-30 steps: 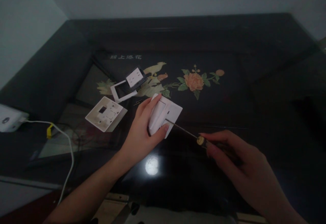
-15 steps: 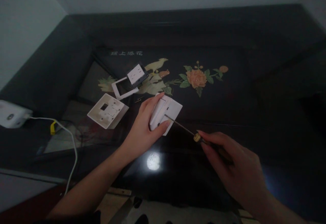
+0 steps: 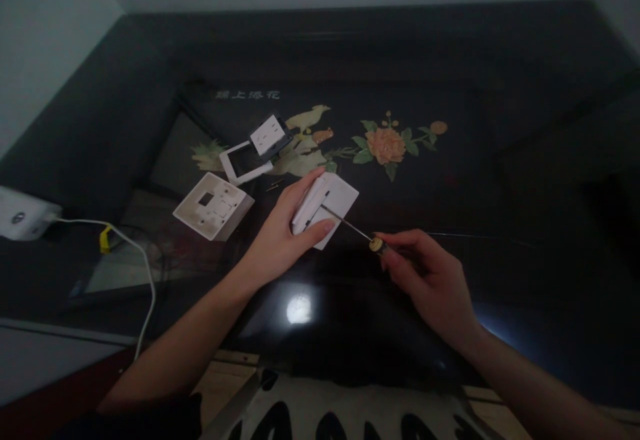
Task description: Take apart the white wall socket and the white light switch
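Note:
My left hand point(image 3: 286, 235) is closed around a white plastic socket housing point(image 3: 341, 199), thumb on the near side and fingers on the far side. In my right hand point(image 3: 431, 273) is a screwdriver point(image 3: 354, 228) with a yellow-and-dark handle. Its metal tip meets the seam of the housing. Left of my left hand lies an open white back box point(image 3: 216, 208). Behind that, a white frame point(image 3: 245, 163) lies flat, with a socket insert point(image 3: 270, 137) leaning over its corner. A few small screws point(image 3: 274, 187) lie beside the frame.
The dark glossy table point(image 3: 500, 180) bears a flower and bird picture point(image 3: 385, 145). At the left, a white power strip point(image 3: 25, 215) trails a white cable point(image 3: 145, 260). Near the cable sits a small yellow piece point(image 3: 105, 239). A patterned cushion or cloth point(image 3: 320, 410) shows below the table edge.
My right hand has shifted left and closer to the housing, with the screwdriver still at the seam. The whole view has shifted slightly. My left hand keeps its hold.

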A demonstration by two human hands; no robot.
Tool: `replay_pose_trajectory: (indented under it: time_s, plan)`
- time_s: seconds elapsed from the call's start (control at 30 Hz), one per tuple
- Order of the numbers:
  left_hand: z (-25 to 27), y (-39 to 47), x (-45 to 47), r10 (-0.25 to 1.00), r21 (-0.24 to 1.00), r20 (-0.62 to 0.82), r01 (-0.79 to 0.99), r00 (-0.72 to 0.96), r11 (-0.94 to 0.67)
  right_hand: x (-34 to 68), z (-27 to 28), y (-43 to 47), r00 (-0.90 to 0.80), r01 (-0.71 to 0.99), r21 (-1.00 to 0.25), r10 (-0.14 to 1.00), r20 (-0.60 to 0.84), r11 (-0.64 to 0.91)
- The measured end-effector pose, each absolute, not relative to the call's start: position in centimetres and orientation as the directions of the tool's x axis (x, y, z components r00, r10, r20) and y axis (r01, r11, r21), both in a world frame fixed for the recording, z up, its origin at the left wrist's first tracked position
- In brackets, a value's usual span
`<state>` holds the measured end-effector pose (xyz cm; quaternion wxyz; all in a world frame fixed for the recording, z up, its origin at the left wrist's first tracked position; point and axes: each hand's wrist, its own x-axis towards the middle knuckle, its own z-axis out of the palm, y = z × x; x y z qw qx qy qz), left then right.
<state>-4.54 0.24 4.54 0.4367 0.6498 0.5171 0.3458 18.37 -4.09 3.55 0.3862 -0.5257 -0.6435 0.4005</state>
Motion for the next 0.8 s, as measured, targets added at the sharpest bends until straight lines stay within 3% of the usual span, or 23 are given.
replay_pose_trajectory:
  time_s: [0.43, 0.8]
  plan:
    - [4.6, 0.3, -4.3, 0.959, 0.965, 0.014, 0.248, 0.284, -0.088, 19.3, 2.5, -5.0, -0.291, 0.675, -0.531, 0.846, 0.446, 0.512]
    - [4.3, 0.7, -4.5, 0.946, 0.977, 0.007, 0.199, 0.325, -0.076, 19.1, 1.7, -4.9, -0.352, 0.709, -0.417, 0.798, 0.489, 0.569]
